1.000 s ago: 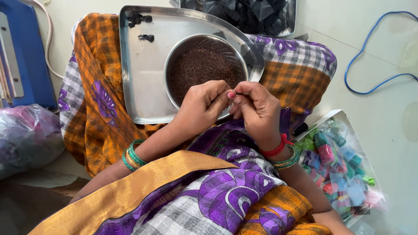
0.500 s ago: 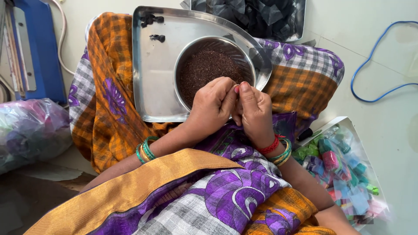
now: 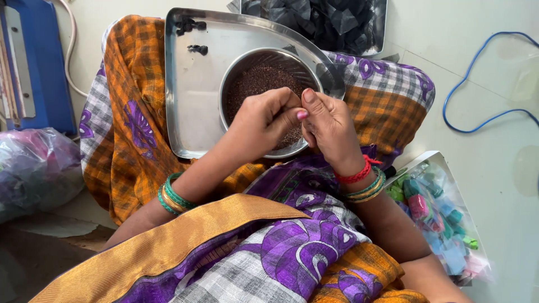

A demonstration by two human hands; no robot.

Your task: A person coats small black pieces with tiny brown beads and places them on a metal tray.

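nearest the camera lies the lap, draped in purple, grey and orange cloth (image 3: 292,252) with a gold border. both forearms wear green and gold bangles (image 3: 175,196), and the right wrist a red thread too.

just past that, the two hands meet, touching, over the near rim of the bowl (image 3: 236,73). the left hand (image 3: 264,120) is curled shut, thumb pressed against the fingers. the right hand (image 3: 331,126) is closed as well, fingertips pinched toward the left thumb. whatever they pinch is too small to see, so i cannot tell what either one holds. compared with half a second ago the hands sit in much the same place over the bowl; the fingertips have drawn a little tighter together, so the pinching goes on with no large move.

the bowl is steel, filled with fine dark brown grains (image 3: 261,84), and stands on a steel tray (image 3: 196,101) resting on the lap. a few dark bits (image 3: 191,25) lie at the tray's far corner.

to the right, on the pale floor (image 3: 494,168), a clear bag of coloured packets (image 3: 435,216). to the left a crumpled plastic bag (image 3: 33,168) and a blue folder (image 3: 31,62). farthest off, a tray of black pieces (image 3: 325,22) and a blue cable (image 3: 477,84).
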